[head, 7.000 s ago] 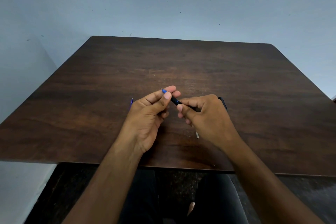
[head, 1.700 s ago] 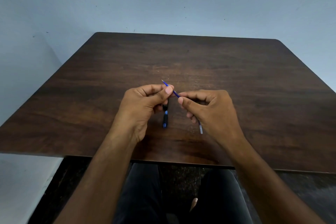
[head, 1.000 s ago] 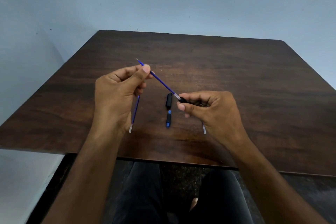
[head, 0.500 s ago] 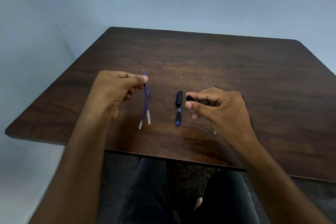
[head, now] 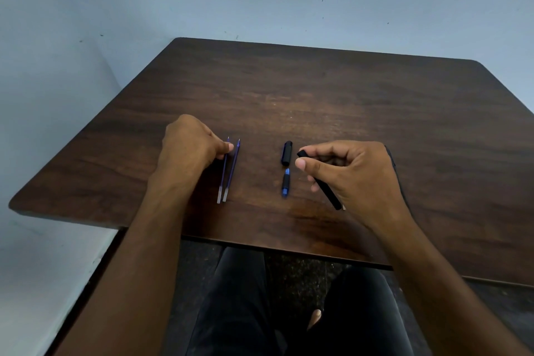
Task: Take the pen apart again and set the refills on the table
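Left hand (head: pixel 187 143): grip narrow, fingertips pinching the upper end of one blue refill (head: pixel 223 170), which lies flat on the surface (head: pixel 375 113).
Second refill (head: pixel 232 172): just beside the first, nearly parallel, lower ends almost touching.
Right hand (head: pixel 352 176): grip closed round the black pen barrel (head: pixel 328 192), held tilted above the surface, open end between thumb and forefinger.
Loose parts: black cap (head: pixel 286 152) and blue-tipped nose piece (head: pixel 285 183), in line between the hands, apart from each other.
Risk, refills: both are thin and round; a careless release may roll one into the other, or towards the near edge.
Risk, mix-up: the pair look alike, so the wrong one could be picked.
Risk, small parts: a sweeping right wrist could knock the nose piece off the surface.
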A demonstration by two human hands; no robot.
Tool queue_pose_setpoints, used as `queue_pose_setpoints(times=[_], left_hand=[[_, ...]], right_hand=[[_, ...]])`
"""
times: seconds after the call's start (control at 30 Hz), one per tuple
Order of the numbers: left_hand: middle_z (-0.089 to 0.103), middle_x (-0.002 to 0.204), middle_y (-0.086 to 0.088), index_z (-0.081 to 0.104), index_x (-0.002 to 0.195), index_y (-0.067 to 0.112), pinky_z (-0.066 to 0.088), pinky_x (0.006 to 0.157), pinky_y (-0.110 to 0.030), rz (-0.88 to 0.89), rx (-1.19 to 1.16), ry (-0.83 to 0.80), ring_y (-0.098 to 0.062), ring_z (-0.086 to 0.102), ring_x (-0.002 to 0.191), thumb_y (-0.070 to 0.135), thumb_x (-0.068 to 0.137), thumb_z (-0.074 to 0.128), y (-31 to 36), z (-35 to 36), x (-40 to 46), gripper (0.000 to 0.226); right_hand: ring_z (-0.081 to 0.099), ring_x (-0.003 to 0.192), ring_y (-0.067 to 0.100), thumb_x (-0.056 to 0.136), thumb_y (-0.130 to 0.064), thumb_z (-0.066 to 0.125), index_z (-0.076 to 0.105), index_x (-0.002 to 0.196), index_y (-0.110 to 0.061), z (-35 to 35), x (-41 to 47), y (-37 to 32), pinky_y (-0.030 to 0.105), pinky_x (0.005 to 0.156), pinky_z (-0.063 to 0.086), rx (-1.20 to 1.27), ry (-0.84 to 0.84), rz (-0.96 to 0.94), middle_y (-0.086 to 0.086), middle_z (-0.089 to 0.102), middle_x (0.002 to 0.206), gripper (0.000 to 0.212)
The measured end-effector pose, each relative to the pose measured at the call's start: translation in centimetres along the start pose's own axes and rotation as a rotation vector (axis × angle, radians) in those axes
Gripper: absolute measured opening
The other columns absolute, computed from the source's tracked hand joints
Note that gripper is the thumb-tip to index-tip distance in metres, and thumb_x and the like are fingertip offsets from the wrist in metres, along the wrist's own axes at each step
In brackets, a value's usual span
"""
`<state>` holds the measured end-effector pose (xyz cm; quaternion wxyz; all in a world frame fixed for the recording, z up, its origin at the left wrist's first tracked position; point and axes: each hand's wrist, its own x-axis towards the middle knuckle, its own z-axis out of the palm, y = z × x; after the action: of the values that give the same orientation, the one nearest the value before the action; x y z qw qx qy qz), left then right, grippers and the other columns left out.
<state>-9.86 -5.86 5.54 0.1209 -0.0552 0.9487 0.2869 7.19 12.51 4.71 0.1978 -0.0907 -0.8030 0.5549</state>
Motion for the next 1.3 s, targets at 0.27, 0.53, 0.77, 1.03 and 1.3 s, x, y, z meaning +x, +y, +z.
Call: queue_pose_setpoints(times=[0.27, 0.53, 0.77, 1.03, 1.3], left_hand=[[0.068, 0.069, 0.002, 0.074, 0.063, 0.018, 0.032, 0.048, -0.024, 0.003, -0.042, 0.05, -0.007, 0.055, 0.062, 0.045, 0.068, 0.087, -0.4, 0.8, 0.3, 0.031], [0.067, 0.071, 0.003, 0.073, 0.065, 0.02, 0.032, 0.048, -0.024, 0.007, -0.029, 0.037, -0.007, 0.055, 0.063, 0.046, 0.07, 0.086, -0.6, 1.0, 0.5, 0.029], [0.068, 0.068, 0.002, 0.073, 0.063, 0.02, 0.038, 0.051, -0.023, 0.073, -0.126, 0.092, -0.006, 0.059, 0.065, 0.042, 0.071, 0.086, -0.6, 1.0, -0.1, 0.026], [0.073, 0.072, 0.014, 0.072, 0.069, 0.027, 0.048, 0.068, -0.015, 0.45, -0.373, 0.116, 0.004, 0.067, 0.073, 0.04, 0.072, 0.084, 0.6, 1.7, -4.4, 0.018], [0.076, 0.081, 0.019, 0.08, 0.09, 0.03, 0.05, 0.07, -0.006, 0.695, -0.494, -0.029, 0.01, 0.069, 0.079, 0.035, 0.073, 0.083, 1.8, 4.6, -8.2, 0.018]], right_hand=[[0.073, 0.057, 0.013, 0.078, -0.023, 0.082, 0.079, 0.099, -0.015, 0.1, 0.0, 0.3, 0.023, 0.058, 0.061, -0.007, 0.009, 0.013, -0.004, 0.077, 0.069, 0.024], [0.073, 0.059, 0.009, 0.078, -0.023, 0.082, 0.079, 0.098, -0.016, 0.0, -0.1, 0.4, 0.022, 0.057, 0.06, -0.007, 0.013, 0.005, -0.008, 0.077, 0.069, 0.021], [0.074, 0.06, 0.013, 0.078, -0.025, 0.083, 0.079, 0.099, -0.016, 0.0, 0.1, 0.6, 0.028, 0.059, 0.063, -0.018, 0.017, 0.027, -0.004, 0.078, 0.071, 0.023], [0.076, 0.074, 0.015, 0.081, -0.022, 0.083, 0.081, 0.096, -0.019, -0.3, 0.1, 0.9, 0.037, 0.071, 0.065, 0.09, 0.058, 0.044, -0.005, 0.08, 0.082, 0.015], [0.066, 0.06, 0.009, 0.082, -0.018, 0.082, 0.081, 0.096, -0.013, -1.6, 0.8, 1.1, 0.023, 0.063, 0.055, 0.268, 0.142, 0.065, 0.004, 0.079, 0.076, 0.015]])
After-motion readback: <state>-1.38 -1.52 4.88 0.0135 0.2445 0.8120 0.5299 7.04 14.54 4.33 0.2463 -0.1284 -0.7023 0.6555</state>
